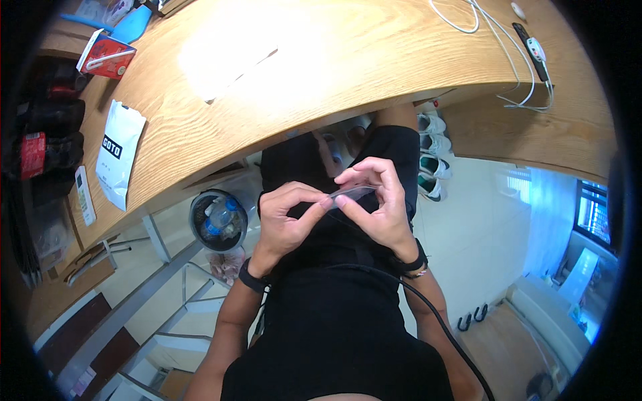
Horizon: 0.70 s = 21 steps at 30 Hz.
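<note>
Above my lap, my left hand (289, 215) and my right hand (381, 204) hold a thin, clear plastic piece (353, 194) between them. My left thumb and forefinger pinch its left end. The right thumb presses on its near side while the other right fingers curl over the far side. Part of the piece is covered by fingers, and its exact kind cannot be made out. Both wrists wear black bands.
Ahead lies a wooden table (301, 83) with a bright glare patch. On its left are a white pouch (119, 157), a white remote control (85, 195) and a red carton (110, 59); white cables (518, 60) lie at right. Below stand a waste bin (194, 217) and white shoes (435, 144).
</note>
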Each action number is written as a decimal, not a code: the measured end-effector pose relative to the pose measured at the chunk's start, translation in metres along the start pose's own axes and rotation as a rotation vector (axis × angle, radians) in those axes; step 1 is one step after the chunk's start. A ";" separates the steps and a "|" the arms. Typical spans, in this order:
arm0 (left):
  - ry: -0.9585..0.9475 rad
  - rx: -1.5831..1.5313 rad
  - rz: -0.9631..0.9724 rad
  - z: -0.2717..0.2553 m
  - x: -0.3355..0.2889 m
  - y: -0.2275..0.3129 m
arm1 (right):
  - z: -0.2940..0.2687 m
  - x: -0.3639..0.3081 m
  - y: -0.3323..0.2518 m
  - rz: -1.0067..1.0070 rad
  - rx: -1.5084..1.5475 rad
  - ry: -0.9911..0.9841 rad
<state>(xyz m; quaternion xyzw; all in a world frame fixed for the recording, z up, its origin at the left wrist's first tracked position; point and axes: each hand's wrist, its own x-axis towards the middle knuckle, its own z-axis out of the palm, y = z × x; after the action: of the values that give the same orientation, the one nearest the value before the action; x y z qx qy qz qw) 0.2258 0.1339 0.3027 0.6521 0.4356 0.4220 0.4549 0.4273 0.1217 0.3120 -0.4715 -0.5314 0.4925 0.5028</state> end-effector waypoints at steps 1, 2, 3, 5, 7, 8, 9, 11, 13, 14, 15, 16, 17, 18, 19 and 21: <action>-0.009 -0.002 -0.007 0.000 0.001 0.002 | 0.003 0.003 -0.002 -0.008 -0.037 -0.022; -0.017 -0.001 -0.014 0.001 0.002 0.003 | 0.005 0.003 0.000 -0.016 -0.024 -0.029; -0.020 0.001 -0.020 0.000 0.003 0.004 | 0.003 0.001 0.003 0.016 0.010 -0.023; -0.003 -0.005 -0.032 0.000 0.004 0.006 | 0.004 -0.004 0.010 0.054 0.057 0.010; -0.002 -0.012 -0.078 0.002 0.002 0.004 | 0.003 -0.007 0.012 0.070 0.031 0.031; -0.010 -0.026 -0.100 0.002 0.002 0.005 | 0.002 -0.008 0.014 0.063 0.018 0.029; -0.010 -0.021 -0.078 0.003 0.001 0.004 | 0.003 -0.009 0.015 0.065 0.032 0.037; -0.008 -0.013 -0.034 0.001 0.000 0.002 | 0.004 -0.009 0.012 0.060 0.030 0.026; 0.000 0.014 -0.017 0.000 -0.001 0.003 | 0.003 -0.006 0.006 0.069 0.008 0.004; 0.006 0.026 -0.011 0.000 -0.001 0.002 | 0.003 -0.004 0.003 0.070 0.022 -0.001; 0.010 0.033 -0.004 -0.002 -0.001 0.002 | 0.001 -0.003 0.004 0.060 0.026 -0.004; 0.001 0.004 -0.018 -0.003 0.000 0.002 | -0.002 -0.003 0.006 0.037 -0.044 0.008; -0.009 -0.027 -0.033 -0.004 0.000 0.001 | -0.004 -0.002 0.008 0.015 -0.117 0.021; -0.008 -0.028 -0.028 -0.004 0.000 0.002 | -0.004 -0.002 0.010 0.010 -0.119 0.022; 0.028 -0.012 -0.043 -0.005 0.000 0.002 | -0.005 -0.003 0.012 0.033 -0.057 0.061; 0.074 -0.019 -0.110 -0.008 0.000 0.003 | -0.006 -0.004 0.014 0.106 0.039 0.110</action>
<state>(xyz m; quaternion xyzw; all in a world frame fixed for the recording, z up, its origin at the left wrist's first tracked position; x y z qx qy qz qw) 0.2188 0.1348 0.3077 0.6068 0.4831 0.4244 0.4673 0.4336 0.1194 0.2978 -0.5154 -0.4676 0.5021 0.5134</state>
